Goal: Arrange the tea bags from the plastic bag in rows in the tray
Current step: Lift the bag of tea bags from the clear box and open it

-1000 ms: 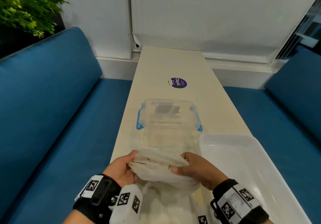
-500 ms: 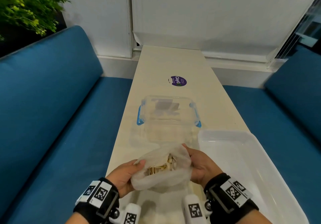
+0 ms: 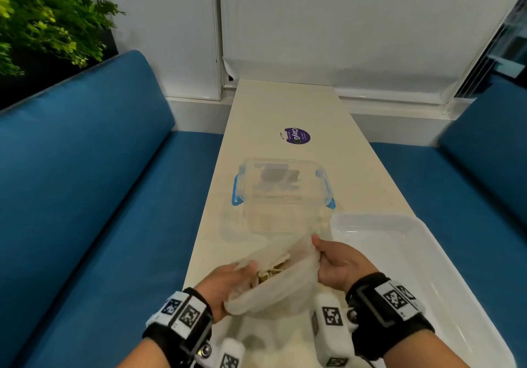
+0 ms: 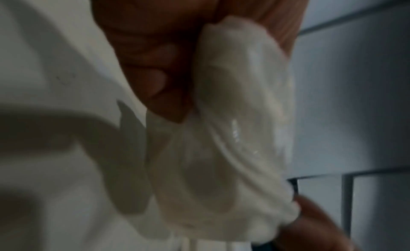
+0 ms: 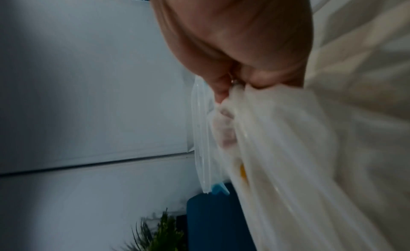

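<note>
A translucent white plastic bag [image 3: 281,290] is held open over the near end of the table. Pale tea bags [image 3: 272,270] show inside its mouth. My left hand [image 3: 225,285] grips the bag's left edge, fingers curled into the plastic [image 4: 233,114]. My right hand [image 3: 336,262] pinches the right edge of the bag [image 5: 288,149] between thumb and fingers. The white tray [image 3: 405,267] lies on the table just right of the bag; its visible floor is bare.
A clear lidded container with blue clips [image 3: 282,193] stands just beyond the bag. A purple sticker [image 3: 295,136] marks the table farther back. Blue sofa cushions [image 3: 85,196] flank the narrow table [image 3: 285,105]; a plant [image 3: 42,19] is at the far left.
The bag's mouth, bunched a second ago, has been pulled open between both hands, baring the tea bags. My hands have moved apart and slightly toward me.
</note>
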The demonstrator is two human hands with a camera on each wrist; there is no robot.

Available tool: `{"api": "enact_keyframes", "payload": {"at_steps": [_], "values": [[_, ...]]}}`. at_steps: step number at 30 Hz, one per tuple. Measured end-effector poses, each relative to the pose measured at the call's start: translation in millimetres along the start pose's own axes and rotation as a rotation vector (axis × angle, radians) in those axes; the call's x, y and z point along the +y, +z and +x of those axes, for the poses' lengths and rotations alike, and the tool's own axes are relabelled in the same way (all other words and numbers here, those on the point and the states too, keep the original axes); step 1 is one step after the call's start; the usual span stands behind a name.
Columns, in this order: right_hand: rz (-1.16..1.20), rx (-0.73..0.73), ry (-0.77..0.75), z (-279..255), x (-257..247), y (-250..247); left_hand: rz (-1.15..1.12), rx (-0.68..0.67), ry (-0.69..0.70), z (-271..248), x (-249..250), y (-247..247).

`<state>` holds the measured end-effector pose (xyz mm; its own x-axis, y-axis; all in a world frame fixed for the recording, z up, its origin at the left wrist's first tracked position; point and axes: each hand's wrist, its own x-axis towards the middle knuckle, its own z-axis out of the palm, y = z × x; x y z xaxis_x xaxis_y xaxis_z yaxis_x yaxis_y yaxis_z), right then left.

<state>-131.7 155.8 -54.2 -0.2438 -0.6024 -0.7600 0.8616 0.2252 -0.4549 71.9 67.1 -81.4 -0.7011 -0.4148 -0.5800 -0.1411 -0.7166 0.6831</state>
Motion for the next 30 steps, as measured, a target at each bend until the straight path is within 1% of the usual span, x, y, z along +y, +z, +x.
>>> {"api": "enact_keyframes", "payload": {"at_steps": [1, 2, 5, 6, 7, 9, 11, 12, 13, 15, 17, 18, 19, 20, 21, 22, 24, 26, 27, 28, 29, 30], "values": [[0.055, 0.014, -0.004, 2.9, 0.7, 2.2, 0.063, 0.009, 0.005, 1.4, -3.2, -0.8], [0.042, 0.021, -0.007, 11.8, 3.9, 0.8, 0.112, 0.046, 0.023, 1.5, -4.3, -0.4], [-0.172, 0.058, -0.022, 38.6, 11.2, -12.9, 0.246, 0.253, 0.133, 5.0, -0.4, 2.0], [-0.268, 0.042, -0.033, 44.6, 12.3, -19.9, 0.244, 0.302, 0.161, 7.0, 2.8, 0.5], [-0.383, 0.012, -0.041, 39.3, 12.6, -20.9, 0.185, 0.322, 0.173, 10.6, 5.2, -2.9], [-0.575, -0.038, -0.063, 17.6, 14.2, -12.9, -0.037, 0.282, 0.142, 13.6, 9.5, -5.7], [-0.738, -0.092, -0.114, 8.4, 14.9, -11.7, -0.261, 0.253, 0.048, 15.8, 12.2, -7.1], [-0.816, -0.108, -0.141, 9.6, 16.1, -13.9, -0.330, 0.253, -0.008, 17.1, 13.4, -5.9], [-0.858, -0.080, -0.171, 14.1, 17.9, -16.8, -0.367, 0.251, -0.047, 19.3, 13.6, -5.3], [-0.843, -0.015, -0.178, 29.9, 20.4, -24.5, -0.364, 0.242, -0.069, 22.5, 13.9, -2.8], [-0.700, 0.074, -0.193, 32.1, 21.1, -19.0, -0.303, 0.202, -0.091, 23.1, 15.7, -2.6], [-0.628, 0.100, -0.200, 33.6, 22.9, -14.5, -0.247, 0.199, -0.086, 24.2, 17.2, -2.1], [-0.611, 0.109, -0.219, 32.7, 24.2, -9.8, -0.149, 0.230, -0.047, 27.3, 18.1, -2.7], [-0.673, 0.149, -0.268, 32.8, 25.6, -7.1, 0.009, 0.284, 0.012, 29.4, 19.2, -2.9], [-0.785, 0.193, -0.343, 30.3, 26.0, -4.4, 0.201, 0.353, 0.080, 30.1, 19.7, -2.0], [-0.872, 0.215, -0.431, 25.7, 25.2, -1.6, 0.390, 0.412, 0.152, 28.9, 20.1, -1.4], [-1.000, 0.265, -0.622, 14.6, 21.4, -1.2, 0.666, 0.445, 0.276, 23.0, 20.2, 0.7], [-1.099, 0.341, -0.944, -1.4, 17.1, 0.0, 0.842, 0.455, 0.401, 16.1, 18.9, 4.8], [-1.137, 0.318, -1.093, -9.3, 16.6, 3.7, 0.917, 0.462, 0.464, 13.8, 17.5, 7.0], [-1.226, 0.266, -1.160, -15.1, 17.4, 7.9, 0.998, 0.468, 0.517, 12.8, 16.3, 8.5], [-1.327, 0.206, -1.160, -16.2, 19.3, 11.0, 1.085, 0.466, 0.556, 12.9, 16.2, 10.4], [-1.452, 0.161, -1.103, -16.6, 22.9, 15.1, 1.161, 0.461, 0.569, 13.1, 16.9, 12.5]]}}
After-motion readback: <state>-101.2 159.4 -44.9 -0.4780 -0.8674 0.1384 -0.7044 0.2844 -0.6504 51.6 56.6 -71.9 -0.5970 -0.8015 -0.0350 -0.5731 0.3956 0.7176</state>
